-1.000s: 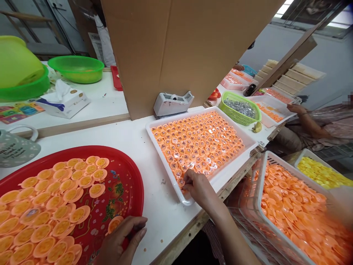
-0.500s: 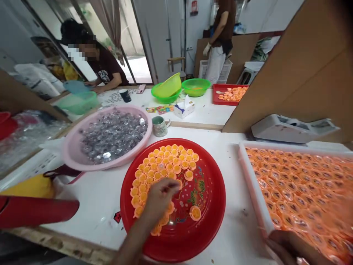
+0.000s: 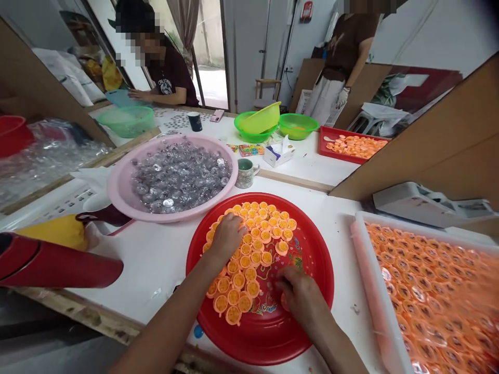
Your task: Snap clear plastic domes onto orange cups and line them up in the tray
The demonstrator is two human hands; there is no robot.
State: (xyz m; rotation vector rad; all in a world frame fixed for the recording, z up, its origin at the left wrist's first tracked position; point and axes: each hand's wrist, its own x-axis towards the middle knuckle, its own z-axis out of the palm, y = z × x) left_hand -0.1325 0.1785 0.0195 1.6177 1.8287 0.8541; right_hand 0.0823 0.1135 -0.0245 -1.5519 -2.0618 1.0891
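Observation:
Small orange cup-shaped pieces (image 3: pixel 245 249) with yellow patterned faces lie close together over the left and upper parts of a round red tray (image 3: pixel 315 322). Over their upper left part is my left hand (image 3: pixel 228 234), its fingers curled down and closed among them; whatever they grip is hidden. On the tray's right side, my right hand (image 3: pixel 304 298) has thumb and fingers drawn together, slightly blurred. A bit of orange shows beneath that hand, but I cannot tell whether the fingers grip it. One separate piece (image 3: pixel 281 248) lies above the right hand.
A pink basin (image 3: pixel 117 189) of clear wrapped pieces stands behind left, beside a mug (image 3: pixel 245 174). At right is a white tray (image 3: pixel 360 259) of wrapped orange pieces. A red flask (image 3: pixel 78 262) lies left. Two people are beyond the divider; cardboard (image 3: pixel 440 135) rises at right.
My right hand has come from the white tray's edge onto the red tray. My left hand has moved up and left over the pieces. The view has shifted; the standing person has turned.

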